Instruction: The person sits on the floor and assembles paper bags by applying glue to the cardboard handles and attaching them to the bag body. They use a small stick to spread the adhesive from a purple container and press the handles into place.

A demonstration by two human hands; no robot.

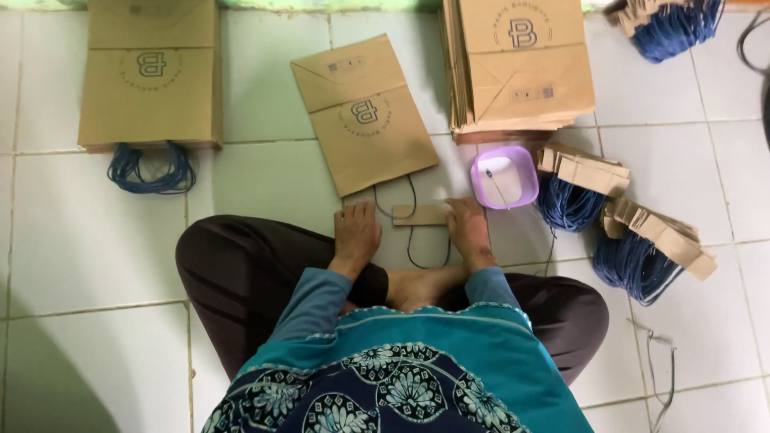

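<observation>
The fingers of the left hand (356, 232) lie flat and spread on the tiled floor (80, 232), just left of a small brown card strip (420, 214) with a dark cord handle (417, 240) looped from it; they hold nothing that can be seen, though their tips sit close to the strip's left end. The fingers of the right hand (468, 227) are pressed down at the strip's right end, touching it, flat rather than curled. The strip sits at the centre of the frame, just below the lower edge of a single flat brown paper bag (365, 116) that lies tilted on the floor. To do this pressing well, it seems best to keep the strip square to the bag's edge and bear down evenly along its whole length, so the cord does not slip out. Just right of the right hand stands a small lilac tub (504, 176), open, with a pale whitish content and what looks like a thin stick in it; whether it is glue cannot be told. Stacks of bags (521, 64) lie at upper right and upper left, and bundles of blue cord with card strips (634, 240) lie at right.
</observation>
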